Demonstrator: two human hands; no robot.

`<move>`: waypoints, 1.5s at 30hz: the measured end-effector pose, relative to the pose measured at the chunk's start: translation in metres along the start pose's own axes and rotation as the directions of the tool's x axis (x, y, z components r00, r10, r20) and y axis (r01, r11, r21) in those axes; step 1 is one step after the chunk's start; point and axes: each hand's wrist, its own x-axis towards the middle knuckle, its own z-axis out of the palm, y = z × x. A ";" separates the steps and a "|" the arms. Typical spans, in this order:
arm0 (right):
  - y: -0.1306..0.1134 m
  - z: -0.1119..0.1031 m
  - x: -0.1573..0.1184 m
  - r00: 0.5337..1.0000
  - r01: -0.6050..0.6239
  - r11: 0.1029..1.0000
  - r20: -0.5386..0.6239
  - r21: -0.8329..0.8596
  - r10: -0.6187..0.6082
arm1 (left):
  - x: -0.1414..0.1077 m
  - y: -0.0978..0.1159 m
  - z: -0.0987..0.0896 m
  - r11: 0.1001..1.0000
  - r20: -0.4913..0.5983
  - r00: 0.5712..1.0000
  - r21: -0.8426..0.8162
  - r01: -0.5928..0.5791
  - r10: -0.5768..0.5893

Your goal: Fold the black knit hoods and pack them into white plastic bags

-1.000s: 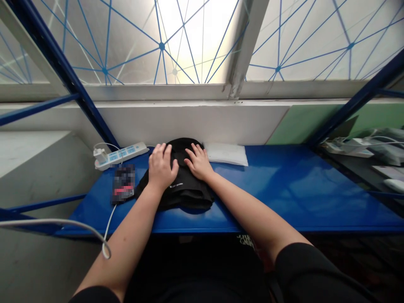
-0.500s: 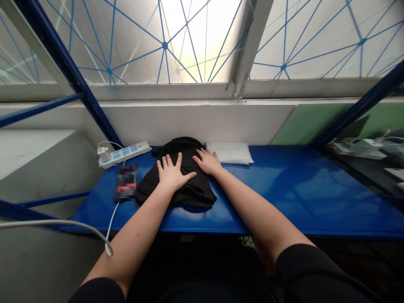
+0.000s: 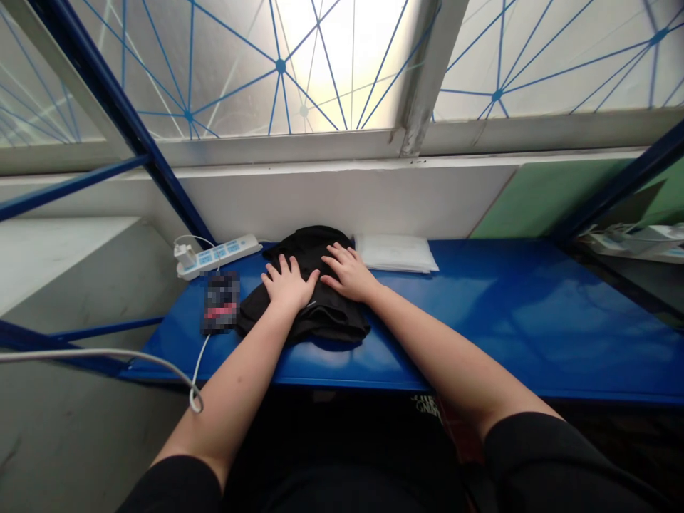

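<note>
Folded black cloth, perhaps a garment (image 3: 331,324), lies in a loose bundle on the blue table (image 3: 481,313). Its exact kind cannot be made out. My left hand (image 3: 288,286) rests flat on the left part of the cloth, fingers spread. On its upper right part lies my right hand (image 3: 350,273), palm down with fingers apart. Neither hand grips anything. Just behind the right hand is a flat white packet (image 3: 396,254), close to the cloth's right edge.
At the table's back left sits a white power strip (image 3: 221,255) with a plug in it. A blurred-out phone-like object (image 3: 221,303) lies left of the cloth, with a white cable (image 3: 197,370) running over my left forearm. Blue metal posts (image 3: 165,185) frame both sides.
My right hand has slid slightly inward over the cloth, nearer the left hand. The left hand's fingers have drawn in a little. The view has shifted slightly.
</note>
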 end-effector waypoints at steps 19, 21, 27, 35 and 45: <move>-0.035 -0.026 -0.024 0.831 0.165 0.952 0.484 0.258 -0.275 | 0.012 -0.004 -0.006 0.998 0.004 0.999 -0.055 0.039 -0.039; -0.033 -0.032 -0.021 0.822 0.151 0.943 0.492 0.297 -0.287 | 0.012 -0.003 -0.006 0.998 -0.005 0.999 -0.048 0.040 -0.040; -0.023 -0.067 -0.013 0.727 0.103 0.891 0.578 0.442 -0.371 | 0.002 0.005 -0.015 0.992 -0.085 0.990 0.072 -0.107 0.113; 0.049 -0.084 -0.035 0.951 -0.247 0.968 0.207 0.050 0.232 | -0.030 0.004 -0.015 0.863 0.208 0.842 -0.029 -0.504 0.499; 0.101 -0.049 -0.049 0.923 -0.344 0.934 0.151 -0.094 0.355 | -0.040 0.013 -0.003 0.936 0.204 0.917 0.011 -0.351 0.342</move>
